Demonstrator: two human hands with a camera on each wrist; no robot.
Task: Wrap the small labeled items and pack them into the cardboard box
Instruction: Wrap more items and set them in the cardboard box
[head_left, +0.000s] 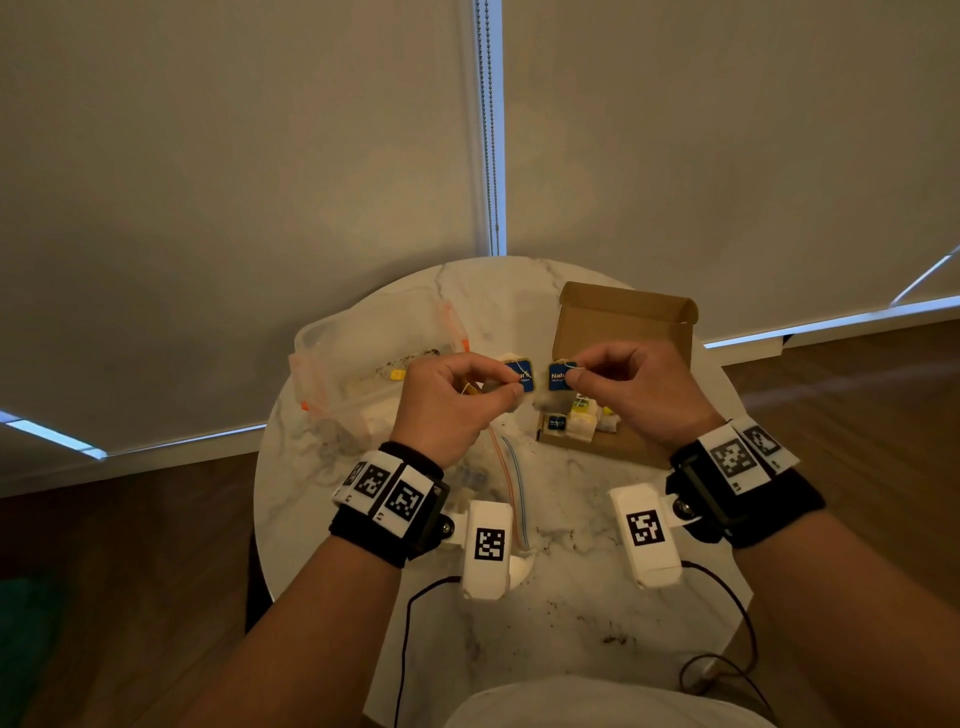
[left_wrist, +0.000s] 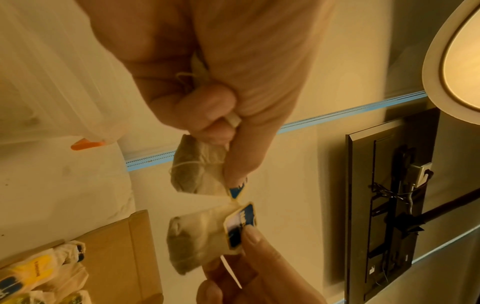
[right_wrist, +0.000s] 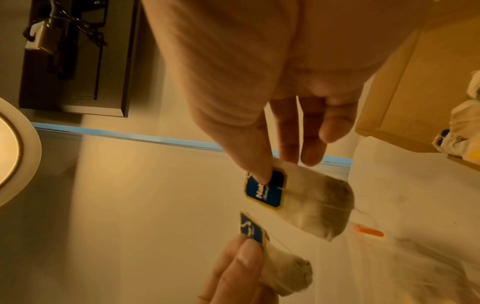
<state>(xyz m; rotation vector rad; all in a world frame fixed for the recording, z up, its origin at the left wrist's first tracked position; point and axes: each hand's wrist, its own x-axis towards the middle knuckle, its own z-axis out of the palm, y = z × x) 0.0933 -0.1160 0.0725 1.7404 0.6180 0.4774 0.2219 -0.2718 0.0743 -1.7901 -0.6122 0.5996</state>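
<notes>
Two blue-tagged tea bags (head_left: 521, 375) — aloft, apart

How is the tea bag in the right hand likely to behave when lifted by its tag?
Probably floppy: the tea bag hangs limp below the blue tag that the right hand pinches. Likely light, since two fingertips carry it. Its thin paper looks tearable.
</notes>
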